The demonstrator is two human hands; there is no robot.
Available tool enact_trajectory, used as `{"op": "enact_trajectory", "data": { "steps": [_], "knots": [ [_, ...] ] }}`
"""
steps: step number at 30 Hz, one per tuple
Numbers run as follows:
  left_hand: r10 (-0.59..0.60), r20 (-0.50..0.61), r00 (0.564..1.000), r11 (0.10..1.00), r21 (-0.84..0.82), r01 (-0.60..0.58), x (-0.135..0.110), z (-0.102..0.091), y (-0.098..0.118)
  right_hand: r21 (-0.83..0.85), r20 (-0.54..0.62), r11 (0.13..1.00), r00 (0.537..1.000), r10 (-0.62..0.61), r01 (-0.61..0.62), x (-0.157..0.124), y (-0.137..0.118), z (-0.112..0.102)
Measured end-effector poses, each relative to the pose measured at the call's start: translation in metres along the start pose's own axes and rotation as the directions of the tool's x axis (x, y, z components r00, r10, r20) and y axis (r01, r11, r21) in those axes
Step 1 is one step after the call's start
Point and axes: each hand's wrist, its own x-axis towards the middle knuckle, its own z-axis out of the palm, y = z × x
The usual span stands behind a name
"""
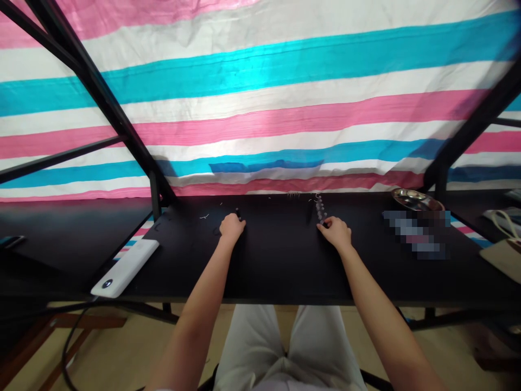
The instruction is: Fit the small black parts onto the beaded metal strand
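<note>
My left hand (232, 227) rests low over the black table, fingers closed round a small dark upright piece (237, 212) whose tip shows above them. Further right, my right hand (336, 232) has thumb and fingers pinched together at the near end of a cluster of small greyish, round, bead-like pieces (320, 204). Whatever lies between those right fingertips is too small to make out. Thin white scraps (204, 216) lie beyond my left hand. At the table's back edge is a row of tiny dark pieces (293, 194).
A white power bank (125, 269) with a cable lies at the left of the black table (285, 271). On the right are a shiny metal bowl (418, 201) and a blurred-out item (417, 234). Black frame bars (101, 98) slant at both sides before a striped sheet (260, 70).
</note>
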Motion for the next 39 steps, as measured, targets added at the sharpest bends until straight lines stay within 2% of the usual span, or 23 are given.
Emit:
{"op": "enact_trajectory", "data": {
  "steps": [5,10,13,15,18,20,28,33,39],
  "knots": [
    [0.095,0.002,0.995,0.993,0.073,-0.095,-0.019,-0.005,0.002,0.014,-0.042,1.0,0.999,0.004,-0.003,0.0,-0.002,0.004],
    [0.161,0.015,0.987,0.985,0.053,-0.161,-0.04,-0.011,0.01,0.034,-0.064,0.999,0.998,-0.001,0.003,0.001,-0.004,0.007],
    [0.254,0.012,0.967,0.967,0.016,-0.255,-0.051,-0.014,0.019,0.034,-0.076,0.999,0.997,-0.007,0.009,0.001,-0.005,0.008],
    [0.356,0.031,0.934,0.934,-0.027,-0.355,-0.058,-0.013,0.026,0.035,-0.082,0.999,0.997,-0.012,0.015,0.002,-0.005,0.008],
    [0.529,0.066,0.846,0.847,-0.099,-0.522,-0.068,-0.004,0.04,0.04,-0.086,0.999,0.996,-0.014,0.018,0.003,-0.004,0.009],
    [0.596,0.058,0.801,0.801,-0.118,-0.587,-0.074,0.007,0.052,0.039,-0.084,0.999,0.996,-0.014,0.017,0.003,-0.005,0.009],
    [0.707,0.06,0.705,0.704,-0.165,-0.691,-0.086,0.043,0.112,0.006,-0.077,1.0,0.997,-0.028,0.029,0.002,-0.008,0.006],
    [0.732,0.087,0.676,0.681,-0.094,-0.726,-0.08,0.058,0.139,-0.016,-0.031,0.997,0.997,-0.075,0.075,-0.001,-0.008,0.003],
    [0.706,0.077,0.704,0.708,-0.104,-0.699,-0.075,0.07,0.149,-0.076,0.065,0.988,0.989,-0.13,0.134,-0.007,-0.012,-0.001]
  ]
}}
